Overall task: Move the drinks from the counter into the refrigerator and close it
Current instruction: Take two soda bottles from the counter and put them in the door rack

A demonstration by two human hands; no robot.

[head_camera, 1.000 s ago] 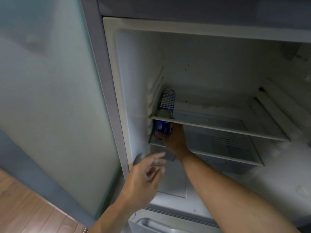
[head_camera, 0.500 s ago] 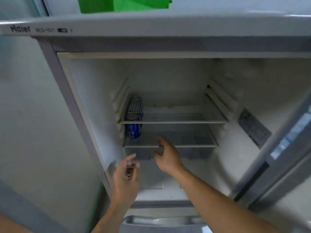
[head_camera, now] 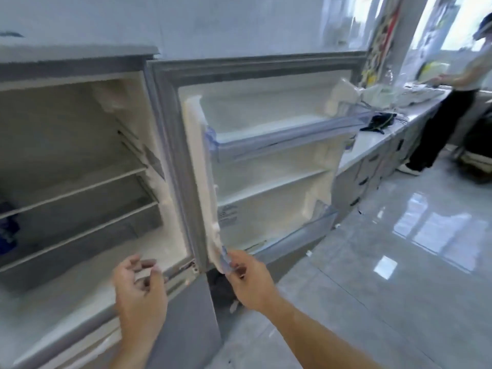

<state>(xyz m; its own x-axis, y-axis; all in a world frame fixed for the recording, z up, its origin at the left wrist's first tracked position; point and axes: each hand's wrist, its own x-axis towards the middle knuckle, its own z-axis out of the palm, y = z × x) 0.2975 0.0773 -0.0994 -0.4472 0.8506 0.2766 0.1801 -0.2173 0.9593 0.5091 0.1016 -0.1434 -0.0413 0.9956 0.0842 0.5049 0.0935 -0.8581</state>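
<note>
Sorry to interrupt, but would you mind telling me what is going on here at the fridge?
A person stands at an open refrigerator. Their right hand reaches to the lower inner edge of the open door, while the left hand hovers, holding nothing. A blue drink can sits on a shelf at the far left. The door is not yet closed.
</note>
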